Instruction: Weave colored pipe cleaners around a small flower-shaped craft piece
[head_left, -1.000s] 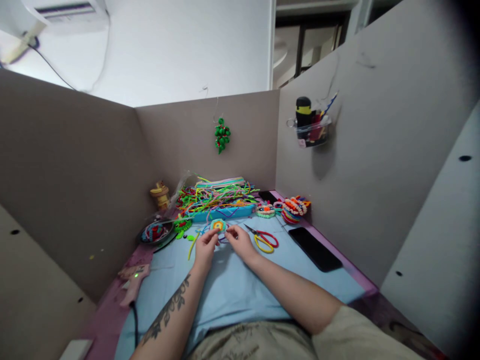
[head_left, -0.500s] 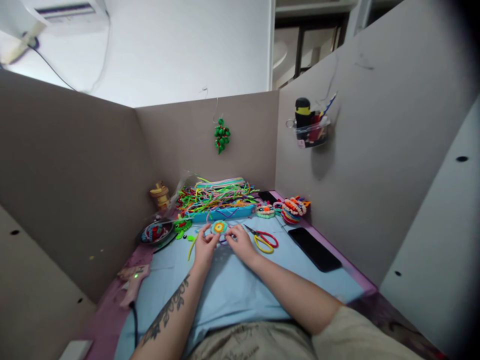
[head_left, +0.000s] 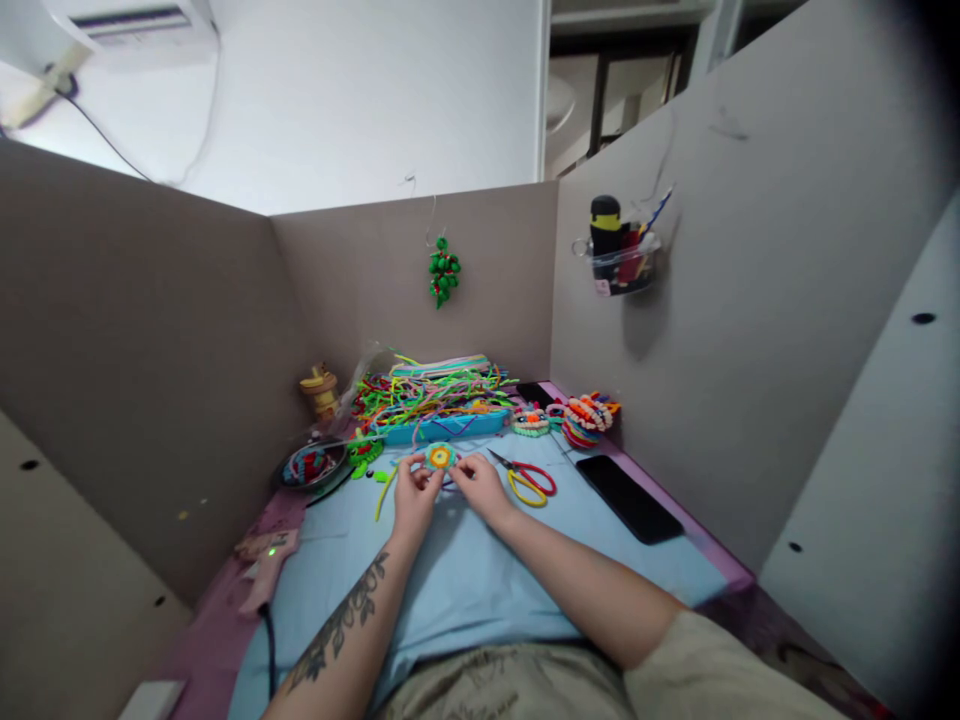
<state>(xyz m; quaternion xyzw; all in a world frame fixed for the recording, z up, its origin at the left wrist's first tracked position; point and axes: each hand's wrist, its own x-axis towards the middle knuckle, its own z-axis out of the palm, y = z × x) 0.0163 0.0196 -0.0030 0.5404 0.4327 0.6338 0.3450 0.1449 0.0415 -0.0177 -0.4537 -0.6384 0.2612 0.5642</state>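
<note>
A small round coil of fuzzy craft stems (head_left: 440, 457), with teal, orange and yellow rings, is held up between my two hands. My left hand (head_left: 415, 490) pinches its left and lower edge. On the other side my right hand (head_left: 480, 482) has its fingertips closed at the lower right edge. Purple strands show under the coil near the right fingers. Scissors (head_left: 529, 484) with one red and one yellow handle lie beside my right hand. To the left of my left hand rests a yellow-green stem (head_left: 385, 493).
A blue tray (head_left: 450, 428) heaped with colourful stems stands behind the hands. A black phone (head_left: 628, 498) lies at right, near finished fuzzy figures (head_left: 586, 418). At left are a pink glue gun (head_left: 270, 570), a dark bowl (head_left: 315, 468) and green pieces (head_left: 366, 453). Grey panels surround the table.
Both hands stay around the coil, which has shifted very slightly to the right. My left hand and forearm have turned and moved a little to the right.
</note>
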